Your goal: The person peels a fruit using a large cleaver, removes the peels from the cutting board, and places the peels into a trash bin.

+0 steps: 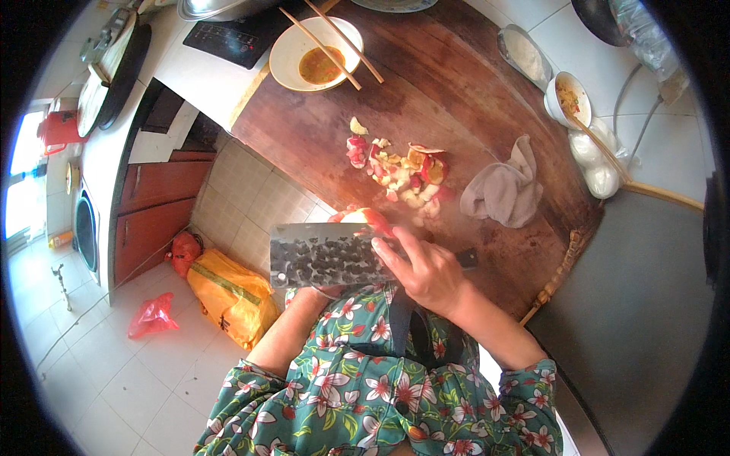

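Note:
My right hand (pixel 429 271) grips the dark handle of a broad cleaver (pixel 331 253), its index finger laid along the blade. The blade is held flat across the view and bears dark speckles. Just past its upper edge shows a red-skinned fruit (pixel 368 216) with a pale peeled patch. My left hand (pixel 318 297) is mostly hidden beneath the blade and appears to hold that fruit from below. Beyond them, red and pale yellow fruit peelings (pixel 408 171) lie in a loose heap on the wooden table (pixel 445 108).
A grey cloth (pixel 505 188) lies crumpled right of the peelings. Wooden chopsticks (pixel 325 45) rest across a white bowl (pixel 285 54) of brownish liquid, near an induction cooker (pixel 225 43). A smaller food bowl (pixel 562 102) stands at right. A yellow bag (pixel 231 293) sits on the floor.

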Tool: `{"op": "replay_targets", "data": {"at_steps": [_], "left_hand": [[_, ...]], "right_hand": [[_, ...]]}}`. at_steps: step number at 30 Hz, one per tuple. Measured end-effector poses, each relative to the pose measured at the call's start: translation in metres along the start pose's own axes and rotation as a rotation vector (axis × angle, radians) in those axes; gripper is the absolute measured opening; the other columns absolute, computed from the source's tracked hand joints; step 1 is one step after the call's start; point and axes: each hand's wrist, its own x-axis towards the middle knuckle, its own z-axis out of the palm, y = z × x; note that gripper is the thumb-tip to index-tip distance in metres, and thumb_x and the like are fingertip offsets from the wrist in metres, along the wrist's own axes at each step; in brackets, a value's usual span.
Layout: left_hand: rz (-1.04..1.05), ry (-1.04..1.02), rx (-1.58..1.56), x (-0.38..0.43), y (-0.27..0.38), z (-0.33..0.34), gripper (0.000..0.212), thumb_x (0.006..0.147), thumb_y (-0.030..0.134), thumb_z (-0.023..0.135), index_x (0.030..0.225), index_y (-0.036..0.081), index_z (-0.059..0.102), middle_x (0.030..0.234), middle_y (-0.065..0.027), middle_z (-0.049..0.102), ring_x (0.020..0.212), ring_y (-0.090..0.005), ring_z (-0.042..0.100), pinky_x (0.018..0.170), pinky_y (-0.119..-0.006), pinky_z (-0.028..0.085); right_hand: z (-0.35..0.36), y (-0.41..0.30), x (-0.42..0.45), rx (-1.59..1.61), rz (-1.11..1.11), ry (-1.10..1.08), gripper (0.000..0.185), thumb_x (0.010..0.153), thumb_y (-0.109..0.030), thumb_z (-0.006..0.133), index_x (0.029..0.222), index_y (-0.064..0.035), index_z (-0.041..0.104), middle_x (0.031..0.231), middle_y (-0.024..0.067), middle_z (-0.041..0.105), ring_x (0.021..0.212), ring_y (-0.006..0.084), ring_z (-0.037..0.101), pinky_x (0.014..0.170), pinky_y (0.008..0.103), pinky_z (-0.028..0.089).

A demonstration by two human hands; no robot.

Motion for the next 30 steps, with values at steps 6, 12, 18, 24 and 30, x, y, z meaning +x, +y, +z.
{"op": "replay_targets", "data": {"at_steps": [6, 12, 18, 24, 30], "left_hand": [[0.226, -0.086, 0.675, 0.010, -0.019, -0.014, 0.049, 0.093, 0.016, 0.057, 0.138, 0.007, 0.039, 0.131, -0.0073, 0.054, 0.120, -0.0172, 0.050, 0.107, -0.035, 0.036], [0.025, 0.021, -0.191, 0.011, -0.007, -0.003, 0.046, 0.092, 0.015, 0.060, 0.133, 0.005, 0.044, 0.125, -0.0098, 0.055, 0.114, -0.0171, 0.054, 0.098, -0.033, 0.048], [0.168, 0.086, 0.140, 0.013, -0.015, -0.003, 0.044, 0.093, 0.017, 0.060, 0.131, 0.003, 0.045, 0.125, -0.0100, 0.055, 0.114, -0.0183, 0.053, 0.100, -0.033, 0.045], [0.421, -0.166, 1.103, 0.005, -0.008, -0.003, 0.050, 0.083, 0.012, 0.072, 0.127, 0.003, 0.050, 0.123, -0.0093, 0.059, 0.111, -0.0199, 0.057, 0.097, -0.035, 0.046], [0.239, -0.053, 0.725, 0.001, -0.004, -0.005, 0.058, 0.078, 0.013, 0.076, 0.129, 0.003, 0.048, 0.117, -0.0090, 0.062, 0.105, -0.0205, 0.060, 0.092, -0.034, 0.048]], "right_hand": [[0.004, 0.001, 0.003, 0.078, 0.065, 0.034, 0.036, 0.087, -0.015, 0.061, 0.122, -0.0097, 0.061, 0.111, 0.0156, 0.057, 0.068, 0.0204, 0.064, 0.059, 0.0313, 0.056], [-0.002, 0.000, -0.007, 0.064, 0.060, 0.026, 0.037, 0.087, -0.014, 0.062, 0.123, -0.0086, 0.060, 0.110, 0.0158, 0.058, 0.070, 0.0199, 0.064, 0.060, 0.0299, 0.056], [0.001, -0.002, -0.002, 0.046, 0.083, 0.040, 0.038, 0.086, -0.015, 0.062, 0.124, -0.0084, 0.060, 0.110, 0.0160, 0.058, 0.068, 0.0197, 0.064, 0.059, 0.0295, 0.055], [0.005, 0.006, 0.012, 0.142, 0.199, -0.050, 0.043, 0.084, -0.010, 0.060, 0.126, -0.0079, 0.057, 0.111, 0.0153, 0.058, 0.069, 0.0241, 0.065, 0.059, 0.0333, 0.056], [0.000, 0.000, -0.004, 0.223, 0.191, 0.001, 0.047, 0.079, -0.001, 0.058, 0.126, -0.0074, 0.057, 0.110, 0.0142, 0.058, 0.073, 0.0251, 0.068, 0.062, 0.0356, 0.058]]}}
